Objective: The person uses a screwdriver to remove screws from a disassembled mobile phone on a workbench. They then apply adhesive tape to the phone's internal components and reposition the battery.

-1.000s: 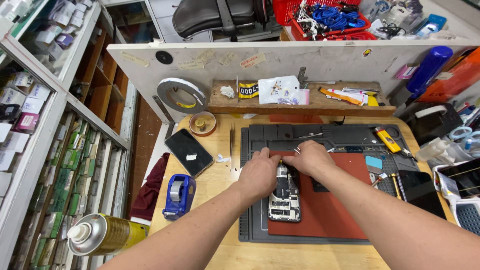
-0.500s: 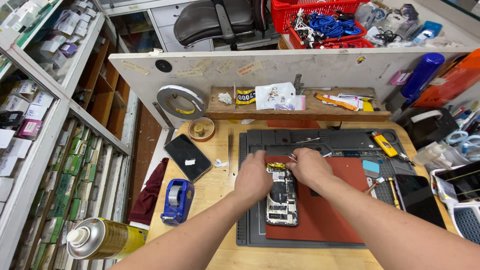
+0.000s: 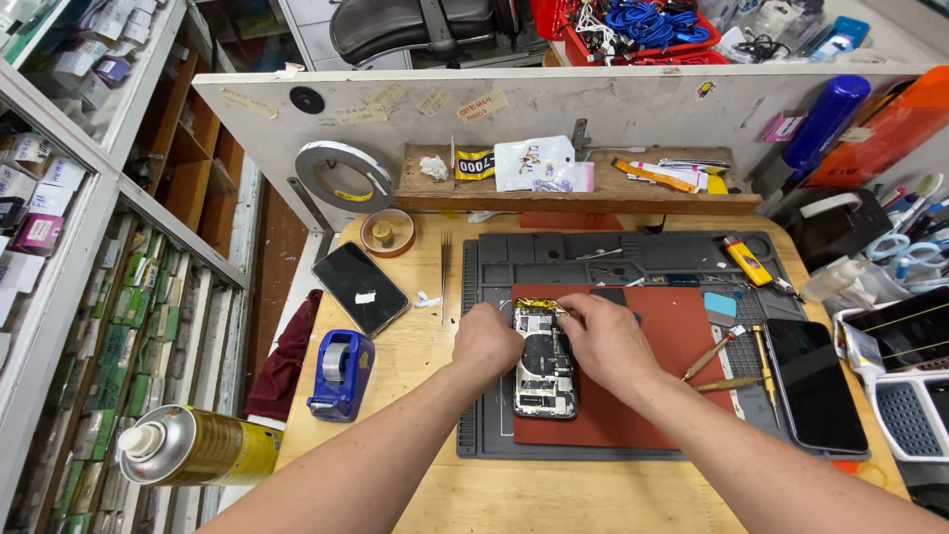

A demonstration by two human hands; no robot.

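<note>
Two hands, left hand point(image 3: 486, 341) and right hand point(image 3: 605, 338), touch opened phone point(image 3: 544, 371).

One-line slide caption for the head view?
Both hands, left and right, work on an opened phone on a red mat.

We find bright, even overhead light, soft short shadows on the worktop point(image 3: 425, 494), sharp central focus, and wide-angle bending at the edges.
</note>
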